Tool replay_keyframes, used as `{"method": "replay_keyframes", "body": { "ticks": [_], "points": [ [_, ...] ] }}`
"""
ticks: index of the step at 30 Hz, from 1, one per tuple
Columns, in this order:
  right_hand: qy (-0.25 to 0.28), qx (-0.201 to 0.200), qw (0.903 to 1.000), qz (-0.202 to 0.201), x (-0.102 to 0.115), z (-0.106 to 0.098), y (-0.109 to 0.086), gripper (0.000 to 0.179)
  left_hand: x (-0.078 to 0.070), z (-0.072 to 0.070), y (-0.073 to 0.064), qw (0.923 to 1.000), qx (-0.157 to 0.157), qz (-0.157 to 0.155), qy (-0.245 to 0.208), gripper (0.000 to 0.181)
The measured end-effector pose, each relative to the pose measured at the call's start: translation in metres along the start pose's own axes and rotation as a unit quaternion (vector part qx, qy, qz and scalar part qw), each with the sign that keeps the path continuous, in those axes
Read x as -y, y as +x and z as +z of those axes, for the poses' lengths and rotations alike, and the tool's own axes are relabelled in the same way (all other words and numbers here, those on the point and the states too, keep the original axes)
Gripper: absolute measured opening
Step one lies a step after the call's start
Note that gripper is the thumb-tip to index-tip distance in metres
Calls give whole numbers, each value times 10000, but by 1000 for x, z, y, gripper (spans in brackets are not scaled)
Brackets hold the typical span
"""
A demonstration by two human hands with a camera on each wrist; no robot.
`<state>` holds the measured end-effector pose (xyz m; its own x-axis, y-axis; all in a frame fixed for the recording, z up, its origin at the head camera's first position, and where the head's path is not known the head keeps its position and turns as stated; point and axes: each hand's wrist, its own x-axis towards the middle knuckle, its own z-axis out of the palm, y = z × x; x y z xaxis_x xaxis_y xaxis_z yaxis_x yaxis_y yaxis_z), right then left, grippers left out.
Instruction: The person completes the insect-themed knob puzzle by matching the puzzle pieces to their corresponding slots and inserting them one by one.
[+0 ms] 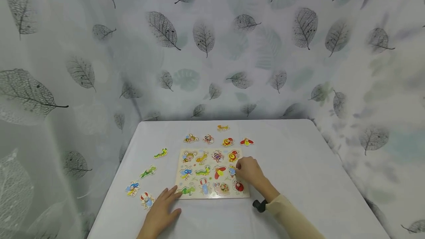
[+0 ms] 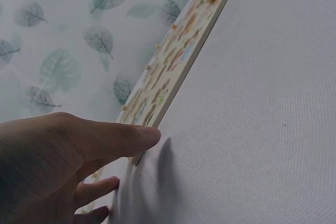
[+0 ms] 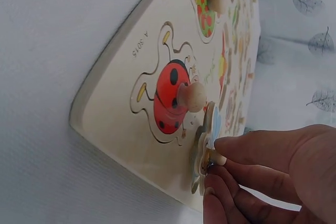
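"Here, what does the right hand [image 1: 249, 169] hold?"

"Its thumb and fingers pinch a blue-winged piece [image 3: 215, 123] at the right-hand side of the puzzle board [image 3: 118, 106], just beside the ladybird piece [image 3: 170, 98], which bears a round wooden knob [image 3: 194, 97]. Whether the pinched piece touches the board cannot be told."

"And the left hand [image 1: 161, 211]?"

"It rests at the board's near left corner, fingers spread. A beetle cut-out [image 1: 147, 200] lies just beside it."

"How are the other cut-outs arranged?"

"Five, including a spider cut-out [image 1: 208, 139], lie on the white bench [image 1: 299, 158] beyond the board's far edge. To the left, a green caterpillar cut-out [image 1: 161, 153] lies farthest back. A leaf-printed backdrop [image 1: 219, 47] rises behind."
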<state>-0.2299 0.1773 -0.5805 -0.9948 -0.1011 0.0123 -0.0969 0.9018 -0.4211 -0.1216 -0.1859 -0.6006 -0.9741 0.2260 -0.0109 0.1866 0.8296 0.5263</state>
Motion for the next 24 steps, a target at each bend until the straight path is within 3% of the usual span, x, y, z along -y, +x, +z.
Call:
{"method": "replay_keyframes", "body": {
  "ticks": [24],
  "points": [
    [-76, 26, 9999, -87, -3, 7, 3, 8, 1, 0, -1, 10000, 83, 11, -15, 53]
  ]
}}
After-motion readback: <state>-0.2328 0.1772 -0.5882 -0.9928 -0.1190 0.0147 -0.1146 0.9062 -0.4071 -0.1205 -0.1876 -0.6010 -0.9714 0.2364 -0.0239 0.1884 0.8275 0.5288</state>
